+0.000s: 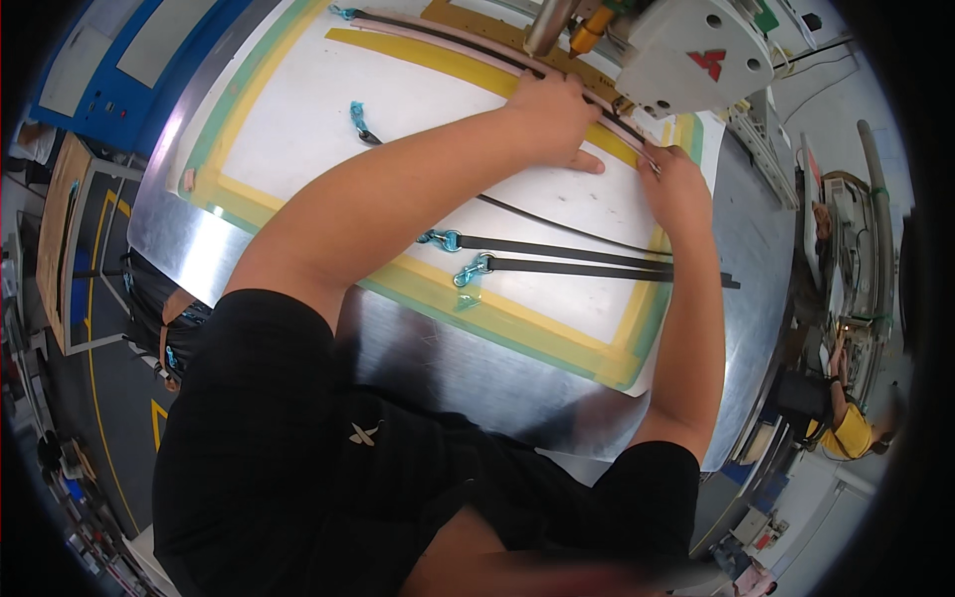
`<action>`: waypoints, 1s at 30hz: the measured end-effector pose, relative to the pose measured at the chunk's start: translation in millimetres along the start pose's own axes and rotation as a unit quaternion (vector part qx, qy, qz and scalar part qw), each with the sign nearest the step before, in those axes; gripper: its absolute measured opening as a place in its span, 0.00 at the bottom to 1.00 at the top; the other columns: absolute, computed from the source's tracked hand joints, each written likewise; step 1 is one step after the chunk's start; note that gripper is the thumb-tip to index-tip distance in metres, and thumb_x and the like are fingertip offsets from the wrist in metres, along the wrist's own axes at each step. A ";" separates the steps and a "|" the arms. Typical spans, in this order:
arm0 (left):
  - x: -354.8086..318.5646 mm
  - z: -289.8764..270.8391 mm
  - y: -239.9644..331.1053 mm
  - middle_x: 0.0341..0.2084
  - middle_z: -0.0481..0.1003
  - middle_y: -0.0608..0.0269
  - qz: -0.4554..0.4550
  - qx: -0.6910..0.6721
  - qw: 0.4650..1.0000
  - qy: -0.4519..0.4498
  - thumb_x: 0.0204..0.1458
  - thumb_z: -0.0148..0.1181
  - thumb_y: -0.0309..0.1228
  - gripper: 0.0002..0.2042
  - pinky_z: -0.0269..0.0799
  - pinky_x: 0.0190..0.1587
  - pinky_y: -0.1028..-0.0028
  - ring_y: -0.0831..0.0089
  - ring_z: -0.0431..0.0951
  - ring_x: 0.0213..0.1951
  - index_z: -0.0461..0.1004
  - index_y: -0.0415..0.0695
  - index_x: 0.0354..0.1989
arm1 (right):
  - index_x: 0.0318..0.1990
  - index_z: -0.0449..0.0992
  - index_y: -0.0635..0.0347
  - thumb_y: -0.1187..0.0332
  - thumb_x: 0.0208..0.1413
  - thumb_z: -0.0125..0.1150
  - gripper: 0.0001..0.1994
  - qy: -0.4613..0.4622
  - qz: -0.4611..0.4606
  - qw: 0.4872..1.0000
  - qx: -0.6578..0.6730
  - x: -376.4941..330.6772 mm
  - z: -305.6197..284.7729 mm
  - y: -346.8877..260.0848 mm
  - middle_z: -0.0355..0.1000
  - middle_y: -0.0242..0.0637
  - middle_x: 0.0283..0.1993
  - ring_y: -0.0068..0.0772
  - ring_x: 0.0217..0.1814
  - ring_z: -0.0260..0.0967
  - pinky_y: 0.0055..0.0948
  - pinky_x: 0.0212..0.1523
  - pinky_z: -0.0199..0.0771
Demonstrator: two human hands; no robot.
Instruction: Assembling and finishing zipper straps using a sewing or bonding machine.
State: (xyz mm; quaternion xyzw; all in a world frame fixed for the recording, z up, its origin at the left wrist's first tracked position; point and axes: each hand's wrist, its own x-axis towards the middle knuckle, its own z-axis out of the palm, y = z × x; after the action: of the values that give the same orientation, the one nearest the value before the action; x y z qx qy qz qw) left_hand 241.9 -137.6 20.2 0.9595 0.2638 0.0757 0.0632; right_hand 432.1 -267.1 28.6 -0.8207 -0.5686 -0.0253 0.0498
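Observation:
A long black strap (438, 37) lies in a pinkish strip at the far side of the white board (298, 129). A blue-wrapped clip is at its left end. My left hand (555, 117) rests its fingers on the strap, thumb stretched out over the board. At the strap's right end my right hand (680, 194) has its fingers bent closed on it; the fingertips are partly hidden. Nearer me lie two black straps (567, 246) with metal clips (448, 240) partly wrapped in blue. A thinner black strap (572, 225) runs behind them, partly under my left forearm.
A white machine head (691, 60) hangs just beyond my hands, with a metal cylinder (547, 28) and an orange-tipped part (591, 32). Yellow and green tape (517, 333) borders the board on a metal table (428, 343). A person in yellow (849, 433) is at far right.

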 end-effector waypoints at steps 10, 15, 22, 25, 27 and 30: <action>9.9 9.7 15.0 0.55 0.73 0.45 0.030 -0.008 1.000 -0.007 0.51 0.62 0.67 0.40 0.65 0.63 0.38 0.50 0.72 0.61 0.78 0.44 0.59 | 0.57 0.81 0.52 0.59 0.65 0.57 0.18 0.021 -0.028 0.999 0.026 0.4 7.7 0.4 0.77 0.43 0.54 0.51 0.52 0.78 0.45 0.51 0.79; 16.9 11.5 20.4 0.56 0.73 0.45 0.007 0.008 1.000 -0.016 0.51 0.62 0.67 0.39 0.61 0.65 0.33 0.49 0.72 0.62 0.77 0.46 0.60 | 0.58 0.81 0.52 0.58 0.65 0.56 0.18 0.031 -0.017 0.999 0.011 -0.6 2.5 -4.1 0.77 0.40 0.55 0.50 0.51 0.78 0.45 0.50 0.80; 23.5 19.8 33.4 0.58 0.72 0.46 0.023 0.023 0.999 0.001 0.52 0.61 0.68 0.39 0.59 0.65 0.29 0.47 0.71 0.63 0.75 0.52 0.64 | 0.57 0.82 0.50 0.59 0.65 0.56 0.18 0.056 -0.025 0.998 0.024 -3.7 10.9 10.9 0.77 0.39 0.55 0.47 0.50 0.80 0.43 0.50 0.81; 25.0 20.1 35.8 0.58 0.72 0.46 0.015 0.037 0.999 0.007 0.51 0.61 0.69 0.40 0.59 0.64 0.29 0.46 0.70 0.63 0.74 0.55 0.66 | 0.56 0.82 0.49 0.59 0.65 0.56 0.17 0.068 -0.020 0.997 0.016 -3.8 16.2 8.6 0.78 0.38 0.54 0.46 0.48 0.80 0.43 0.48 0.81; 26.1 17.4 36.5 0.58 0.72 0.46 0.009 0.034 0.999 -0.003 0.50 0.61 0.69 0.40 0.59 0.64 0.29 0.46 0.70 0.63 0.74 0.56 0.66 | 0.56 0.82 0.48 0.59 0.65 0.57 0.16 0.065 -0.014 0.998 0.005 -4.5 19.4 8.8 0.78 0.37 0.53 0.46 0.47 0.80 0.43 0.46 0.82; 26.8 14.3 38.6 0.59 0.72 0.46 0.000 0.029 0.999 -0.015 0.50 0.62 0.69 0.40 0.60 0.64 0.29 0.46 0.69 0.64 0.74 0.57 0.66 | 0.56 0.82 0.47 0.60 0.64 0.57 0.16 0.085 -0.029 0.996 0.026 -8.2 25.2 15.0 0.78 0.37 0.53 0.46 0.46 0.81 0.42 0.44 0.82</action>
State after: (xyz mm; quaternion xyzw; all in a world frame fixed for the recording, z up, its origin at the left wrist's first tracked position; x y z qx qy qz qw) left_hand 286.4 -157.9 15.4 0.9620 0.2650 0.0534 0.0391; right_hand 442.9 -277.2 1.9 -0.7970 -0.5867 -0.0816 0.1181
